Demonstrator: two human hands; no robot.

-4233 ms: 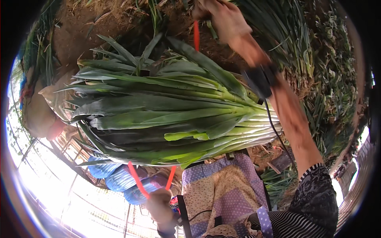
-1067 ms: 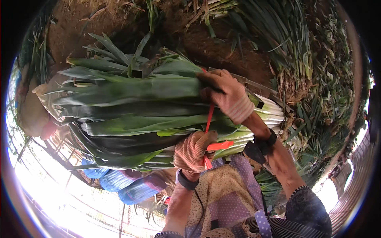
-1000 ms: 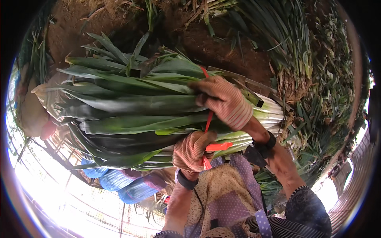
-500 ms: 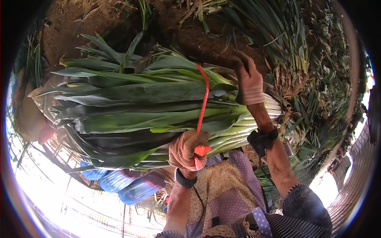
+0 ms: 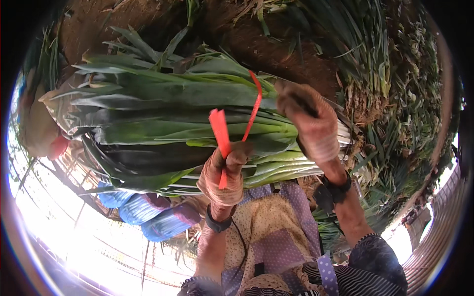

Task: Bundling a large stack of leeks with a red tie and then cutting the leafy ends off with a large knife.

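A large bundle of leeks [image 5: 168,93] lies crosswise before me, leaves to the left, white stalks to the right. A red tying strap [image 5: 255,108] runs over the bundle. My gloved left hand [image 5: 222,175] is closed on the strap's end at the bundle's near side, and a loose flat tail sticks up above the fingers. My gloved right hand [image 5: 313,126], slightly blurred, is over the stalk end right of the strap. Its fingers are bent and apart, and nothing shows in them. The strap's underside is hidden.
More leeks with roots [image 5: 368,93] lie on the soil at the far right, beside a heap of leafy trimmings [image 5: 419,113]. Blue bundles [image 5: 136,209] are at the near left. A patterned apron [image 5: 269,217] covers my lap.
My left hand has turned upward and shifted slightly left, raising the strap's loose tail. My right hand has come nearer to me, with its fingers curling to the left.
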